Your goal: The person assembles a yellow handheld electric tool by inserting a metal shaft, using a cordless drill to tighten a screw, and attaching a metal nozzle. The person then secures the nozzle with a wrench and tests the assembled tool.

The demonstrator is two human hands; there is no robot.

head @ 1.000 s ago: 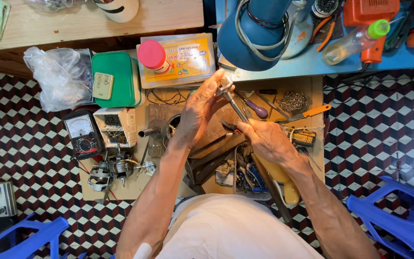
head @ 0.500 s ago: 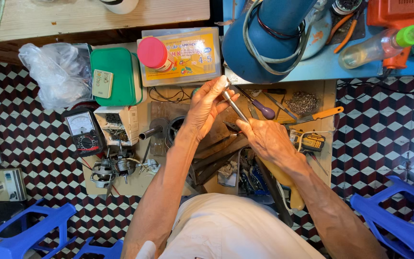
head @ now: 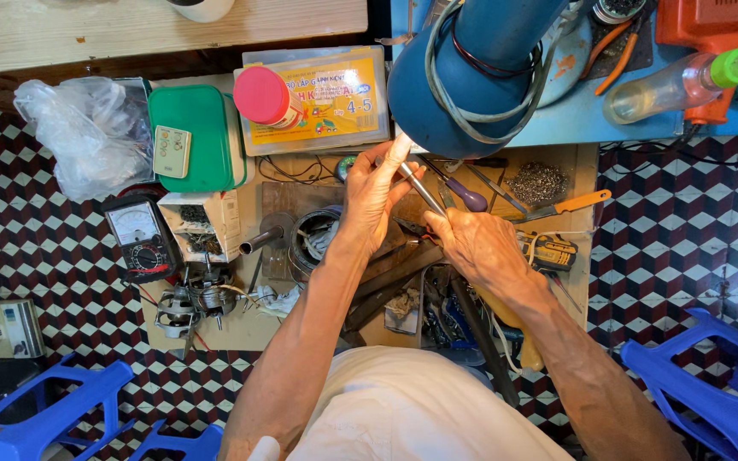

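Observation:
My left hand (head: pixel 375 198) is raised over the low wooden work board (head: pixel 284 324), its fingertips pinching the upper end of a thin metal rod tool (head: pixel 418 186). My right hand (head: pixel 477 246) grips the lower end of that same tool, fingers curled around it. What sits at the tool's tip is too small to make out. A purple-handled screwdriver (head: pixel 469 196) and an orange-handled one (head: pixel 576 204) lie on the board just beyond my hands.
A blue lamp shade (head: pixel 463 81) wrapped with cable hangs close above my hands. Left of them are a multimeter (head: pixel 137 232), a green box (head: pixel 198 137), a plastic bag (head: pixel 79 132), a parts case with a pink-lidded jar (head: pixel 264 96) and a small motor (head: pixel 194 300). Blue plastic stools (head: pixel 719 384) flank me.
The view has shifted slightly; both hands stay on the thin tool, with the left hand's fingers lifted a little higher along it.

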